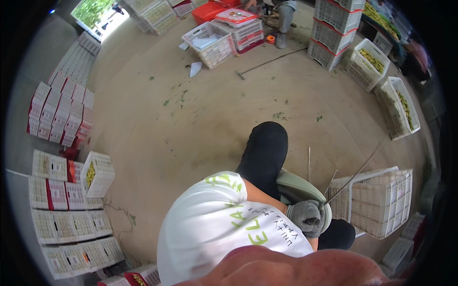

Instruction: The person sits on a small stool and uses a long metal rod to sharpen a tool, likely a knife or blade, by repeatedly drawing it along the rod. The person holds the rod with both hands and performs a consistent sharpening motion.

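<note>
Both my hands, in grey knit gloves, are close together in front of my lap. My left hand (301, 210) comes from the white sleeve on the left and is closed around a thin stick (357, 172), which slants up to the right. A dark blunt end shows between the gloves. Just below, my right hand (313, 232) lies against the left, its fingers curled and partly hidden. Beside my hands and between my dark-trousered knees is a pale green, curved plastic thing (298, 185) with a rounded rim; its kind is unclear.
A white slatted crate (381, 202) lies close on the right. Crates of yellow-green fruit (369, 62) stand farther right, near stacked crates (334, 33). More crates (71, 224) line the left. A long-handled tool (241, 75) lies on the floor, near a seated person (284, 21).
</note>
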`<state>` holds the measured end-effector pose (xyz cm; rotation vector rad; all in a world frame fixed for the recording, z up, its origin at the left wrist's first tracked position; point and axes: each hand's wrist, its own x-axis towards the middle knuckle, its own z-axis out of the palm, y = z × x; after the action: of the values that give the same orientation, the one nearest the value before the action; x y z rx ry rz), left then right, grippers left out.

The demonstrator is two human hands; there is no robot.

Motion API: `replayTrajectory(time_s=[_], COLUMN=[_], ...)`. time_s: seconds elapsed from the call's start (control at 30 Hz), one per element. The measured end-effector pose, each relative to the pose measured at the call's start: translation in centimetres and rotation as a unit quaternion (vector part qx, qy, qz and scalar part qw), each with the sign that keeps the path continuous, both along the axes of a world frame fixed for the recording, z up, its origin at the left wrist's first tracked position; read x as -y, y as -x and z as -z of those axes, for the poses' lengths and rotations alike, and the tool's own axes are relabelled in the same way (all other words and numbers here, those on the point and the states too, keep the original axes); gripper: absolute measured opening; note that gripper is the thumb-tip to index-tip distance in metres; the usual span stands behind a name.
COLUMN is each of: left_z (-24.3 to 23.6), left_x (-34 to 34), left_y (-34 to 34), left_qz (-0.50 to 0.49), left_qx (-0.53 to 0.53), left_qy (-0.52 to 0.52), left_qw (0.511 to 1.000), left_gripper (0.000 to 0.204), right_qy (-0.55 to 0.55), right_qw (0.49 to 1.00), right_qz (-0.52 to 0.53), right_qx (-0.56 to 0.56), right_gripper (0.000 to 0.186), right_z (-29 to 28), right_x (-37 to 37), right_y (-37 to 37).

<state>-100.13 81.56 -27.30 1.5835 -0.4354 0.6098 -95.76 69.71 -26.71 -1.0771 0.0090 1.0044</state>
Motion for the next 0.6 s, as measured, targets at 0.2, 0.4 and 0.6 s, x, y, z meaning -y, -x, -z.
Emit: replayTrajectory(time_s=[0.2,0.4,0.6], left_z=[-0.8,-0.6,-0.6], left_x=[0.9,1.0,0.8], left_y=[-0.1,-0.3,-0.5], left_qz=[-0.058,-0.032,-0.074], left_qx=[0.008,-0.011,0.000], left_qy=[0.007,-0.028,-0.028], left_qw=[0.998,0.999,0.997], left_gripper=[0.024,0.030,0.031], right_qy=[-0.021,0.128,-0.071], right_qw=[0.999,0.912,0.985], right_qz=[0.017,0.344,0.080], right_qx=[-0.027,-0.184,-0.132], right_gripper=[0.038,0.050,0.058], right_z=[-1.2,-4.3,0.0], right_x=[-0.2,-2.1,0.3], right_y=[-0.2,0.5,-1.1])
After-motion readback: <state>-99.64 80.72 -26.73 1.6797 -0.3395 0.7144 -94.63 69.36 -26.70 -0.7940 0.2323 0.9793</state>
